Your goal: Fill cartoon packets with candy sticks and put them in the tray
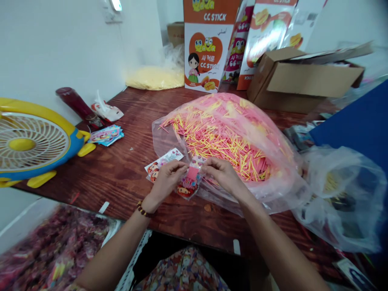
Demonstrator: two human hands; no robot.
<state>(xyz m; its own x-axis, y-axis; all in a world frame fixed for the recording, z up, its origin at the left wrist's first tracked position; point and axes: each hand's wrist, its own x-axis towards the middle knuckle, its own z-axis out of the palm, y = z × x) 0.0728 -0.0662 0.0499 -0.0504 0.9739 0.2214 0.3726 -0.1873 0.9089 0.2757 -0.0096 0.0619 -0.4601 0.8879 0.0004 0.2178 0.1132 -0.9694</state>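
Observation:
Between my hands, above the front of the table, is a small clear printed packet (pixel 188 186) with pink sticks showing inside. My left hand (pixel 169 174) pinches its upper left side; a beaded bracelet is on that wrist. My right hand (pixel 220 171) has its fingertips closed at the packet's upper right edge. Just behind them lies a large open clear plastic bag (pixel 287 190), full of thin pink and yellow sticks (pixel 224 149). Partly under my left hand, flat printed packets (pixel 165 159) rest on the table.
On the left stands a yellow and blue fan (pixel 45 141), near a stack of printed packets (pixel 107 135), tissues (pixel 107 111) and a dark red bottle (pixel 77 105). Cartons (pixel 203 56) line the back. A clear bag (pixel 342 198) sits right; a bin of wrapped pieces (pixel 54 242) is lower left.

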